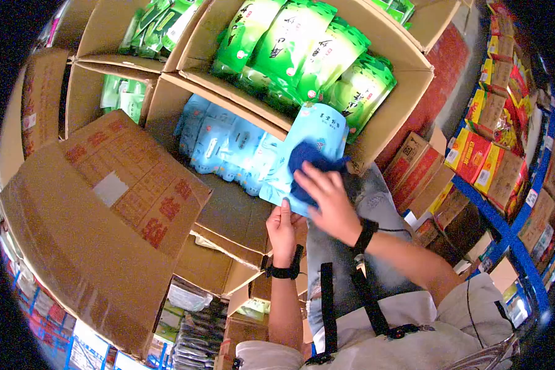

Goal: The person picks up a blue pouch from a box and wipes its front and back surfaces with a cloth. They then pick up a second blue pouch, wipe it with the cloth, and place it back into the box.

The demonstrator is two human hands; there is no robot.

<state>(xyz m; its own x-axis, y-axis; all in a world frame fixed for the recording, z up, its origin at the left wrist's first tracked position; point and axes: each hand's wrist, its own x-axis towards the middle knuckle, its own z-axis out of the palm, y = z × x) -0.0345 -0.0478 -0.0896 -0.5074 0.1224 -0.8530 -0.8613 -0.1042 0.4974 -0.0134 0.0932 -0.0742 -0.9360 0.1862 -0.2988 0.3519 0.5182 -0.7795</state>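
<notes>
My left hand (282,233) pinches the lower edge of a light blue pouch (322,126), thumb on the front. The pouch is tilted and held up before the open boxes. Over its middle lies a dark blue cloth (308,159), partly bunched. The fingers of my right hand (330,200) are spread out over this cloth and press it against the pouch, hiding some of the print. Just left of the pouch, a row of similar light blue pouches (225,142) stands in a cardboard box (228,203).
Above is a carton (407,58) of green and white pouches (293,40). A large cardboard flap (98,228) juts out at left. More cartons with green packs (160,28) stand at upper left. On the right, blue shelving (499,222) carries red and yellow boxes (475,154).
</notes>
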